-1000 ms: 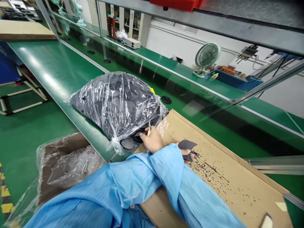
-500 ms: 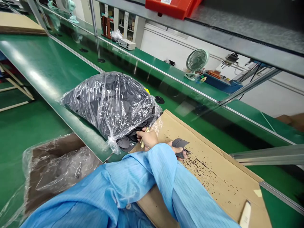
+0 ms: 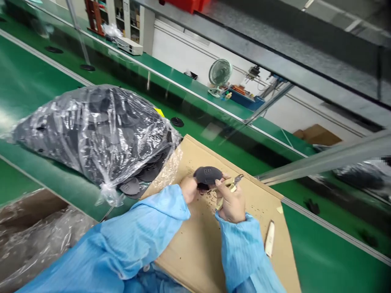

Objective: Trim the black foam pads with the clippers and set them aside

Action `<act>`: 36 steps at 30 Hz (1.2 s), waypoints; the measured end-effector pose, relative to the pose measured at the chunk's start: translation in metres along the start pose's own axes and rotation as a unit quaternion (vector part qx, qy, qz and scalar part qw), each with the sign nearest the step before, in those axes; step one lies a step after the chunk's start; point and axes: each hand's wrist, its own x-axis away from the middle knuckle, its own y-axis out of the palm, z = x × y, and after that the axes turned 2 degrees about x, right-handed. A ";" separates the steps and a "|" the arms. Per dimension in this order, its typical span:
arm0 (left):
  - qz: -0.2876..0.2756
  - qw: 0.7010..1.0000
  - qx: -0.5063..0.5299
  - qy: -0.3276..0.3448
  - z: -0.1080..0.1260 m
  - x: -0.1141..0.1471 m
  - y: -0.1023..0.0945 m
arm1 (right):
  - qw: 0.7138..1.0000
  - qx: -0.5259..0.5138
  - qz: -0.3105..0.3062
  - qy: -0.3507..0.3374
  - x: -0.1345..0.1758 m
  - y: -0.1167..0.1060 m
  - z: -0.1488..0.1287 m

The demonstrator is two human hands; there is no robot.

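My left hand [image 3: 189,189] is closed on the edge of a dark grey plastic disc [image 3: 208,175] with a square mark moulded on its face. More dark pieces show beneath it, but I cannot tell how many. My right hand [image 3: 232,204] is closed around cutting pliers with pale yellow handles [image 3: 231,188], jaws pointing up and right. Its thumb touches the disc's right edge. Under both hands lies a cardboard sheet [image 3: 195,236] strewn with tiny black bits. Left of it, a clear plastic bag [image 3: 91,130] bulges with similar discs, several spilling from its mouth.
A white-handled tool [image 3: 269,239] lies on the cardboard's right side. An open box lined with plastic [image 3: 45,240] stands at lower left. A metal rail [image 3: 330,158] slants in from the right, and a shelf [image 3: 259,44] hangs overhead. A fan [image 3: 220,73] stands on the far bench.
My right hand has moved from the bag's mouth back to the right, with the pliers. My left hand now holds the disc in front of me; my arms are no longer crossed. The view has shifted right.
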 end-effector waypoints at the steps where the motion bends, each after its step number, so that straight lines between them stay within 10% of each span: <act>1: 0.005 1.000 -0.007 -0.015 -0.001 -0.001 0.000 | 1.000 0.001 0.024 -0.019 -0.002 -0.014 0.009; 6: -0.026 0.997 -0.067 -0.011 -0.004 0.002 -0.002 | 0.986 0.026 0.137 -0.092 0.007 -0.044 0.049; 21: -0.037 0.977 -0.203 0.060 -0.009 0.004 -0.006 | 0.995 0.076 -0.049 -0.049 0.010 -0.057 0.039; 28: -0.089 0.980 -0.175 0.036 -0.010 0.010 -0.002 | 0.995 0.026 0.062 -0.077 0.014 -0.053 0.042; 36: -0.092 0.973 -0.201 0.068 -0.012 0.008 -0.004 | 0.984 0.119 0.035 -0.131 0.015 -0.053 0.047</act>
